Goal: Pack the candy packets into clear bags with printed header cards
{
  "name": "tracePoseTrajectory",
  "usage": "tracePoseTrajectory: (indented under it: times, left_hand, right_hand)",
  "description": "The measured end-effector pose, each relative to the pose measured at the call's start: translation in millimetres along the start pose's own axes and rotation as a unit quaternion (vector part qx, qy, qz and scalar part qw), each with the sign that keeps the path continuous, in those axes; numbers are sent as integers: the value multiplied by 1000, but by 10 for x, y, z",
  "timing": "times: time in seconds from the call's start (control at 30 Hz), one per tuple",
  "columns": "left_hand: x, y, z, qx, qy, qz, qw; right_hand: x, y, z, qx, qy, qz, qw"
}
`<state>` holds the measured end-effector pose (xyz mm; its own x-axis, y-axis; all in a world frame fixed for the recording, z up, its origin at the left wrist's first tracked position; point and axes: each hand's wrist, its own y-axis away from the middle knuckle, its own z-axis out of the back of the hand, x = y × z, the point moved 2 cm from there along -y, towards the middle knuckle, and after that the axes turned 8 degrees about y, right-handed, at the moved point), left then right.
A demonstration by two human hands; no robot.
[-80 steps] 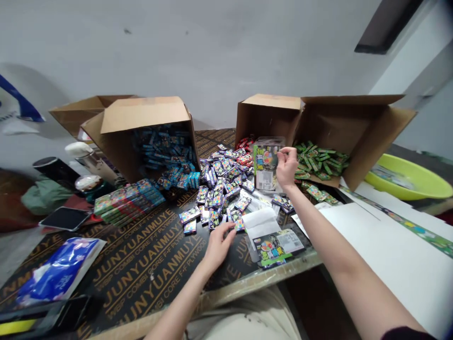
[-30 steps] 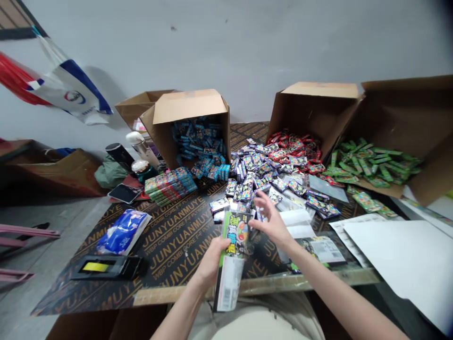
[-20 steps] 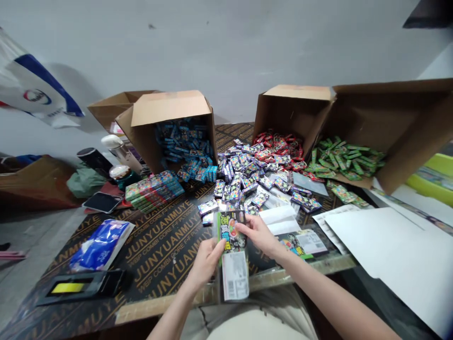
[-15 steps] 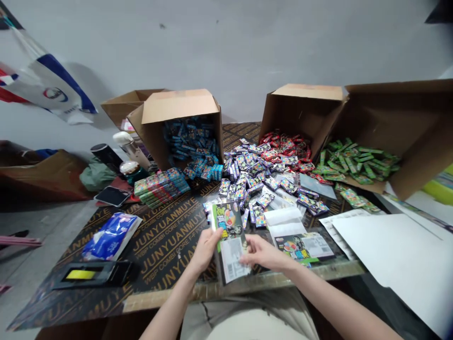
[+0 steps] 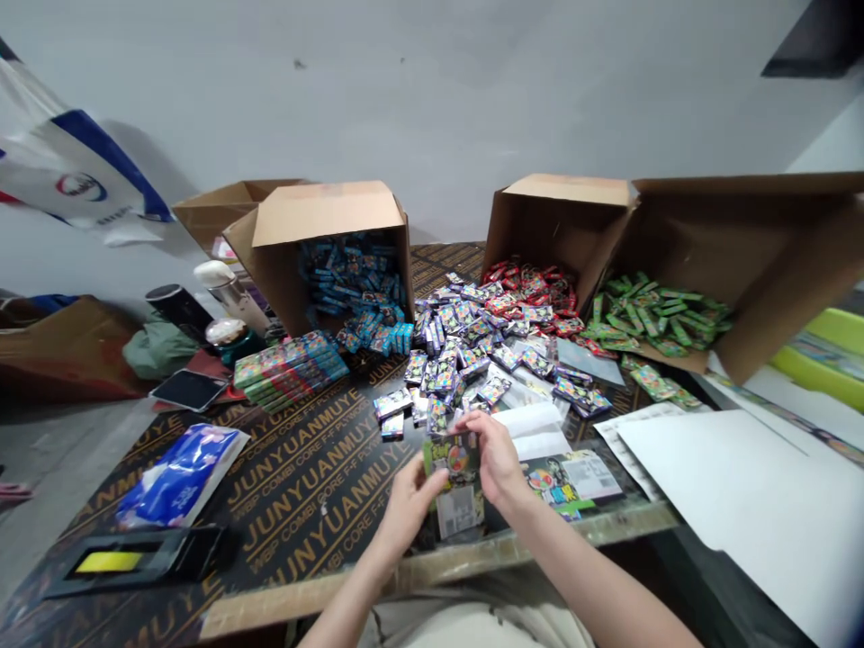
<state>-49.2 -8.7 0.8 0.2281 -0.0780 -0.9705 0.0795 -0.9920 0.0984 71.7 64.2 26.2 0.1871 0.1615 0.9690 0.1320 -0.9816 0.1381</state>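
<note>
Lower centre of frame: left hand (image 5: 409, 508) and right hand (image 5: 490, 459) both closed on a printed packet with clear sleeve (image 5: 454, 477), held upright above the near edge of the plywood worktop (image 5: 317, 513). Purple-printed packets (image 5: 445, 351) lie heaped just beyond; a similar flat packet (image 5: 572, 481) lies right of the hands.

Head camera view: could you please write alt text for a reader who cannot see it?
The left hand and right hand hold a colourful packet over a dark plywood table, near a heap of small purple packets. Tipped cardboard boxes behind spill blue, red and green packets.
</note>
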Motion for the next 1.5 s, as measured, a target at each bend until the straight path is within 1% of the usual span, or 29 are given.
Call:
tracePoseTrajectory:
  times: [0.07, 0.13, 0.2, 0.27, 0.3, 0.33, 0.37, 0.4, 0.43, 0.47, 0.5, 0.53, 0.57, 0.63, 0.8, 0.87, 0.93, 1.0, 1.03, 1.1, 1.17, 1.2, 1.23, 1.3, 1.33, 1.4, 1.43, 1.47, 1.5]
  left_hand:
    - [-110, -37, -6, -37, 100, 33, 994]
    - [-198, -93, 3, -65, 154, 75, 983]
    - [-266, -153, 27, -75, 157, 97, 980]
    - [-319, -193, 57, -61, 130, 97, 985]
    - [-346, -200, 75, -53, 104, 83, 990]
    - [-376, -196, 92, -46, 64, 54, 995]
    - [-410, -181, 107, -40, 10, 6, 999]
    - [-448, -156, 115, -32, -54, -60, 996]
    - [-486, -121, 115, -21, -119, -133, 984]
    - [-517, -83, 106, -5, -178, -200, 964]
    - [-541, -45, 92, 13, -226, -252, 941]
    - [-560, -16, 76, 29, -259, -286, 922]
    - [-577, 3, 63, 39, -280, -302, 911]
    - [-610, 6, 44, 40, -300, -287, 909]
    - [-670, -71, 31, 23, -261, -143, 954]
    - [-680, -83, 18, 27, -247, -125, 961]
    - [-688, -71, -3, 36, -261, -155, 952]
    - [-693, -27, -25, 46, -295, -224, 928]
    - [-690, 6, -34, 53, -314, -263, 911]
    - [-671, 82, -37, 72, -345, -327, 877]
    - [-636, 145, -18, 86, -357, -352, 861]
    - [-618, 163, 1, 87, -357, -350, 862]
    - [-601, 171, 23, 82, -353, -343, 866]
    - [-581, 156, 81, 59, -338, -322, 883]
    - [-578, 135, 119, 46, -326, -311, 891]
    - [-583, 76, 230, 9, -296, -291, 910]
    - [-587, 43, 317, -24, -275, -278, 920]
    - [-587, 15, 432, -71, -252, -262, 929]
    - [-577, -1, 573, -133, -225, -243, 934]
  right_hand:
    - [38, 52, -13, 29, -32, -19, 999]
    - [73, 96, -14, 58, -50, -25, 997]
    - [94, 120, 9, 80, -58, -21, 995]
    - [108, 122, 68, 92, -37, 1, 995]
    - [116, 119, 111, 94, -9, 23, 995]
    - [127, 117, 159, 97, 28, 52, 994]
    - [142, 119, 209, 101, 70, 90, 988]
    - [162, 126, 257, 110, 113, 134, 978]
    - [182, 139, 300, 123, 151, 177, 965]
    - [203, 157, 335, 139, 182, 216, 949]
    - [222, 178, 362, 156, 206, 247, 934]
    - [241, 199, 382, 169, 223, 268, 922]
    - [260, 217, 394, 175, 237, 280, 914]
    - [302, 244, 392, 171, 259, 284, 907]
    - [395, 256, 294, 164, 295, 228, 913]
    - [405, 247, 263, 166, 305, 213, 913]
    - [399, 236, 263, 162, 313, 219, 910]
    - [379, 240, 295, 173, 322, 253, 896]
    - [366, 253, 324, 183, 331, 281, 882]
    - [325, 304, 403, 199, 354, 353, 843]
    - [232, 372, 506, 202, 380, 400, 809]
    - [153, 402, 561, 200, 393, 397, 805]
    - [50, 428, 616, 191, 403, 378, 811]
    - [-219, 472, 715, 159, 413, 295, 847]
    - [-371, 492, 744, 159, 413, 248, 862]
    - [-640, 517, 733, 214, 416, 177, 866]
    - [-722, 502, 695, 238, 417, 155, 863]
    - [-753, 458, 631, 253, 418, 143, 861]
    - [-730, 377, 540, 254, 420, 141, 860]
